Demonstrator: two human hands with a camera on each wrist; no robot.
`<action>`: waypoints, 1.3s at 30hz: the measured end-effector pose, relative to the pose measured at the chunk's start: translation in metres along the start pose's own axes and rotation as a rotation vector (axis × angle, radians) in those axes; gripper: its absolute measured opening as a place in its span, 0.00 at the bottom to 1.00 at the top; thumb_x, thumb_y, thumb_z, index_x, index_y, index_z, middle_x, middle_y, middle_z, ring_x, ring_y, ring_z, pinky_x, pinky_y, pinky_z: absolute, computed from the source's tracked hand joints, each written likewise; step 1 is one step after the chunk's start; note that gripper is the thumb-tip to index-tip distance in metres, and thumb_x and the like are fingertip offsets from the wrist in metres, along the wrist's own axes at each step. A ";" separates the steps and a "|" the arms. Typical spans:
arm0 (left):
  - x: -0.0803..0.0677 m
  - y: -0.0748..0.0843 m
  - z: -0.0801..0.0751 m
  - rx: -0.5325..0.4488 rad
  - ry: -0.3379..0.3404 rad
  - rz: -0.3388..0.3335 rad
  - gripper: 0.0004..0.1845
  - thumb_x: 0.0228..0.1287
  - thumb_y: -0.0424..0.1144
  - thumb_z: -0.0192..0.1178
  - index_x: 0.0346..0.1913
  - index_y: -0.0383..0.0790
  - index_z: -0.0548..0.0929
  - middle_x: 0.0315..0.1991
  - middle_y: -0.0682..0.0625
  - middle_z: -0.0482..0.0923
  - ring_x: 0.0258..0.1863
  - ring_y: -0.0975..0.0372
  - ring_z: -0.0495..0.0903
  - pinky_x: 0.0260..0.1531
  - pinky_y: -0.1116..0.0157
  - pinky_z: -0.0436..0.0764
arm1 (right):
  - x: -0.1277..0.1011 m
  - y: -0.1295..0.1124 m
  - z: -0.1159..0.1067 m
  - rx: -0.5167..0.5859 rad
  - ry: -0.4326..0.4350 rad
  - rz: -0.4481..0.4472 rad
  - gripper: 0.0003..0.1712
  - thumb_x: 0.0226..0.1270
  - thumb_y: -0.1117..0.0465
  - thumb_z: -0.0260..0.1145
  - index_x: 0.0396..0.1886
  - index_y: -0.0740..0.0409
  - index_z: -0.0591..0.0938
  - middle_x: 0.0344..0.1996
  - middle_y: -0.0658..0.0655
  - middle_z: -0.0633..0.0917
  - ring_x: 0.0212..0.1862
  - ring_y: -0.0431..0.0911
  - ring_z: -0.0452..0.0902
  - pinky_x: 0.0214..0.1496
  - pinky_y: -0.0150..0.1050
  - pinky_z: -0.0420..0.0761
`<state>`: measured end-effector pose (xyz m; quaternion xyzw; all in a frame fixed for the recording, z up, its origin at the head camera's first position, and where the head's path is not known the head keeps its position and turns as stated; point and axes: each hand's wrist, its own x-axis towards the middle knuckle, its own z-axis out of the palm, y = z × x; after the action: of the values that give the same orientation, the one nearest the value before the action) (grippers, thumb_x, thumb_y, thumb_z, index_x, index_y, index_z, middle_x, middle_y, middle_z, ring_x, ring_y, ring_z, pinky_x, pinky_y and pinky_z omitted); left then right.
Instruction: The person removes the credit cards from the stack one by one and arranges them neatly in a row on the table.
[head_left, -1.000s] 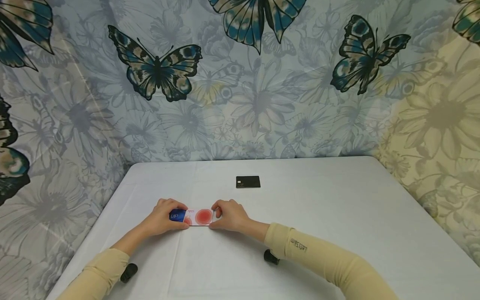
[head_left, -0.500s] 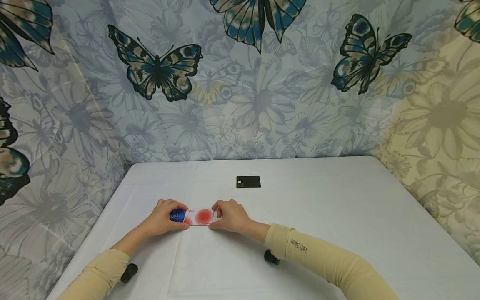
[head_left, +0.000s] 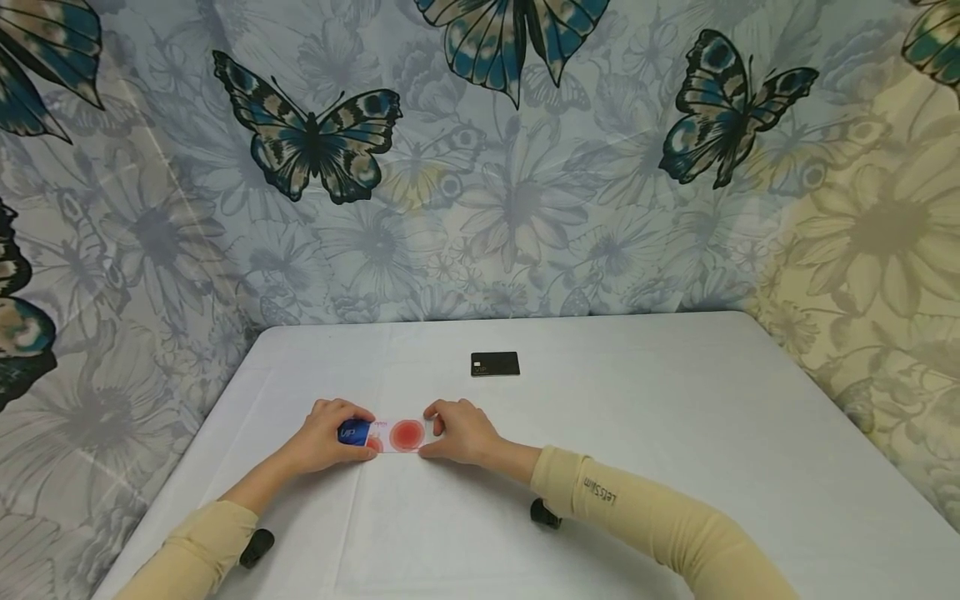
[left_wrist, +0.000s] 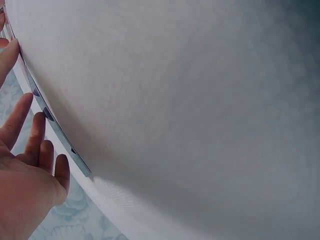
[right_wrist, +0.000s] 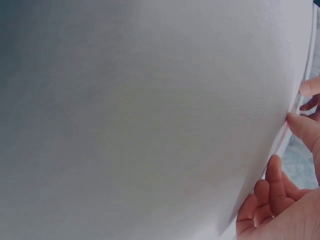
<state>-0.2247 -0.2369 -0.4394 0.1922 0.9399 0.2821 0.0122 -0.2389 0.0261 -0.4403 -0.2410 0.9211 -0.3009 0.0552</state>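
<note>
Head view: a blue VIP card [head_left: 355,432] lies partly over a white card with red circles [head_left: 405,434] near the front of the white table [head_left: 675,433]. The left hand [head_left: 327,435] pinches the blue card with curled fingers; the right hand [head_left: 459,431] pinches the white card's right end. A black card [head_left: 495,364] lies well apart, farther back. Judging by this, the two cards are brought together but not yet squared, and the black one remains untouched. Nothing has moved since the earlier frames.
</note>
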 end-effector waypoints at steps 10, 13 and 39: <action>-0.001 0.013 0.009 -0.053 0.040 0.064 0.26 0.51 0.47 0.75 0.53 0.43 0.81 0.51 0.48 0.76 0.55 0.49 0.64 0.51 0.45 0.67 | -0.011 0.008 -0.006 0.020 0.010 -0.058 0.24 0.53 0.55 0.76 0.48 0.57 0.80 0.27 0.46 0.80 0.37 0.42 0.69 0.41 0.35 0.70; 0.000 0.022 0.014 -0.093 0.043 0.088 0.25 0.52 0.48 0.74 0.53 0.44 0.81 0.51 0.51 0.77 0.54 0.52 0.64 0.51 0.47 0.68 | -0.015 0.011 -0.008 0.031 0.008 -0.068 0.24 0.53 0.55 0.76 0.49 0.57 0.81 0.28 0.46 0.80 0.37 0.43 0.70 0.42 0.36 0.71; 0.011 0.078 0.048 -0.242 0.052 0.056 0.26 0.52 0.49 0.75 0.53 0.44 0.81 0.41 0.52 0.78 0.41 0.58 0.73 0.42 0.60 0.76 | -0.052 0.044 -0.033 0.174 0.113 -0.031 0.22 0.56 0.57 0.75 0.50 0.57 0.81 0.32 0.48 0.81 0.38 0.46 0.71 0.44 0.39 0.71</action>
<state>-0.2008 -0.1475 -0.4372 0.2079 0.8933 0.3986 0.0030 -0.2196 0.0988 -0.4409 -0.2323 0.8893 -0.3936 0.0192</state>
